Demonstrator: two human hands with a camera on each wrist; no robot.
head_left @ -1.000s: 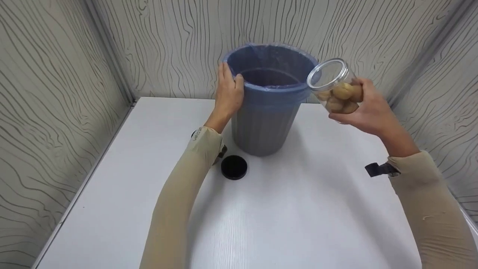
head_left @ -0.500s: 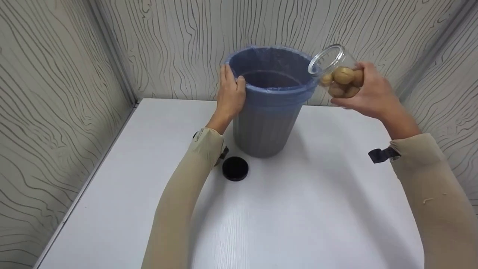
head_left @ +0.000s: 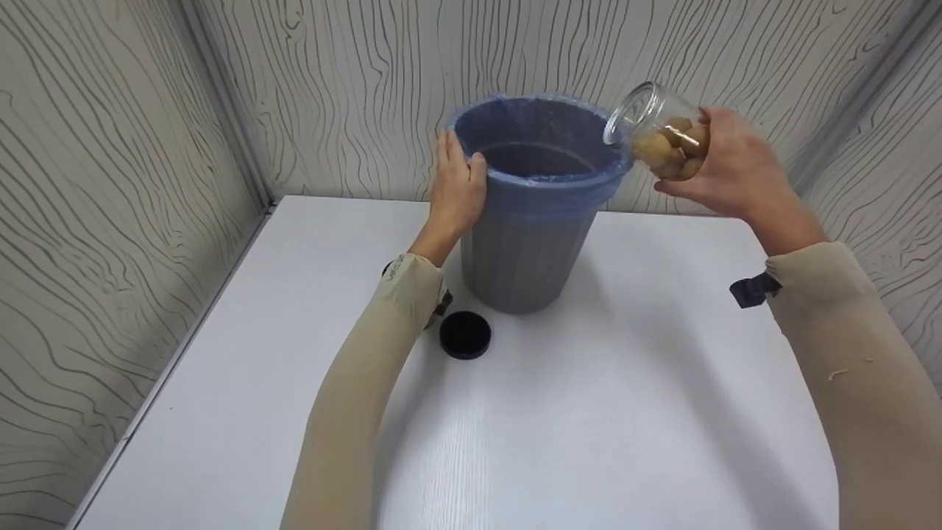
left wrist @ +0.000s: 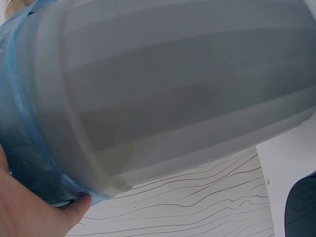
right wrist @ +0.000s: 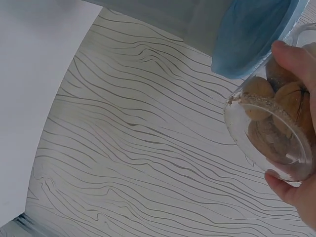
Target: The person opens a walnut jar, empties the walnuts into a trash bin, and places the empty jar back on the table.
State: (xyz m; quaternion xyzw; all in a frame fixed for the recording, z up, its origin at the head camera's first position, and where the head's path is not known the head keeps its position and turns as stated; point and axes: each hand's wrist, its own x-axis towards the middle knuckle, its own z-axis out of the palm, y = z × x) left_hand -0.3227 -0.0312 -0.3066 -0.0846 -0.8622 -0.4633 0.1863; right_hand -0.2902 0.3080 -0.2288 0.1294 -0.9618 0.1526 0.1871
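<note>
The clear jar [head_left: 668, 108] is lying tilted in my right grip [head_left: 743, 165], hanging in the air at the 3 o'clock edge of the gray bin [head_left: 519, 258]. Its uncapped mouth is facing 10 o'clock and, in the head view, is overlapping the bin's rim; whether glass and rim are touching, I cannot tell. My right grip is pinching the jar near its base end, the thumb showing on the underside and the fingers wrapping round the upper side. Several brown nuts [head_left: 653, 149] are bunching inside against the lower wall, and the right wrist view is showing them pressing up close behind the jar's round base.

My left grip [head_left: 458, 188] is pressing against the bin's rim at 8 o'clock; its fingers are lying straight and side by side, and the thumb is spreading away from them. A blue liner [head_left: 548, 197] is covering the bin's inside and folding down over the rim. The bin is standing upright towards 12 o'clock on the white bench [head_left: 611, 412], and a round black lid [head_left: 465, 335] is lying just beside its foot at 7 o'clock. My 2 beige sleeves [head_left: 846, 324] are reaching in from 5 and 7 o'clock, and a wavy-lined wall [head_left: 368, 96] is rising behind everything at 12 o'clock.
</note>
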